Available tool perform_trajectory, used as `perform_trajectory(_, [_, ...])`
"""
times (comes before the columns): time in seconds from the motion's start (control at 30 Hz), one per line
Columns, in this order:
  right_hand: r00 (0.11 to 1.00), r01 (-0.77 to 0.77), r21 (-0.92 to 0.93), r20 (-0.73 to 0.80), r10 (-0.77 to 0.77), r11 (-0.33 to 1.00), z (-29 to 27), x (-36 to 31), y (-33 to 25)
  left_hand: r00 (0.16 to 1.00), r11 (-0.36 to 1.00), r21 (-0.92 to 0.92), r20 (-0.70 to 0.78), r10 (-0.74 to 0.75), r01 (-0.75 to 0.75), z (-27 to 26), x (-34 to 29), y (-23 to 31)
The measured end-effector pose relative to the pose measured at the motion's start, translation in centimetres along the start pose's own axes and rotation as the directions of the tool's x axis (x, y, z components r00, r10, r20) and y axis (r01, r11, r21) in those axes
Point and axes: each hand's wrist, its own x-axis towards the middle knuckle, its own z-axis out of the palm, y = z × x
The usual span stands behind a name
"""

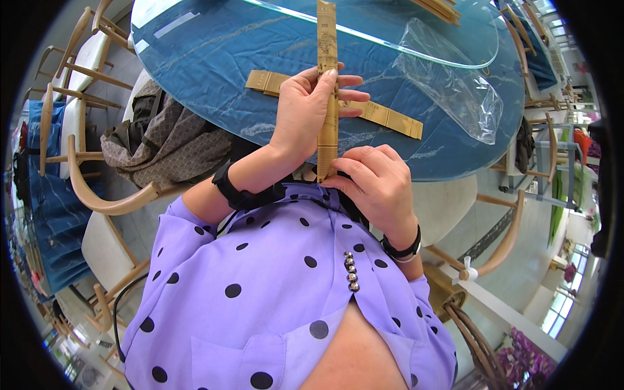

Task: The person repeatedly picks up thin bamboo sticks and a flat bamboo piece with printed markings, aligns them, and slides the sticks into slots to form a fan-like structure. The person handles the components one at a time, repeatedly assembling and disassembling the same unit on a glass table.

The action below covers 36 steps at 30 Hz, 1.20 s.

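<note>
A long, narrow gold-brown cardboard sleeve (327, 39) with dark print stands lengthwise in front of me, its near end close to my shirt. My left hand (302, 114) grips it around the middle, thumb on top and fingers behind, their tips showing past its right side. At the near end, my right hand (380, 179) pinches the sleeve's edge between thumb and fingers. Beyond my left hand, a similar flat strip of gold-brown cardboard (396, 122) lies crosswise on the blue-covered table (214, 65); my hand and the sleeve hide its middle.
A glass turntable (377, 40) covers the table's far part. More gold-brown strips (439, 9) lie at the far right, near a crumpled clear plastic bag (452, 88). A patterned bag (169, 140) rests on a wooden chair (110, 201) at left. Another chair (507, 250) stands right.
</note>
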Motion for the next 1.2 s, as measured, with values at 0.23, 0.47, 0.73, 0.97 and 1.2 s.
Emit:
perform_trajectory(0.23, [0.999, 0.018, -0.013, -0.031, -0.018, 1.0, 0.7, -0.4, -0.1, 1.0, 1.0, 0.0, -0.01, -0.005, 0.005, 0.3, -0.3, 0.5])
perform_trajectory(0.47, [0.996, 0.079, -0.116, 0.053, -0.073, 0.99, 0.3, -0.1, -0.5, 0.999, 1.0, 0.01, -0.039, -0.017, 0.018, 0.0, -0.2, 0.7])
perform_trajectory(0.73, [0.998, 0.058, -0.012, -0.019, -0.059, 0.998, 0.4, 2.3, -0.8, 0.988, 0.978, 0.209, 0.143, -0.053, 0.022, -1.8, 2.1, 5.2])
perform_trajectory(0.97, [1.0, -0.005, -0.024, -0.003, 0.005, 1.0, -0.8, 1.1, 0.2, 0.742, -0.339, 0.874, 0.478, 0.471, -0.348, -11.1, 22.8, 19.1])
perform_trajectory(1.2, [0.997, -0.079, -0.105, -0.005, 0.079, 0.991, -2.9, 0.2, 2.5, 0.879, -0.624, 0.78, 0.332, 0.342, -0.051, -15.9, 32.7, 21.7])
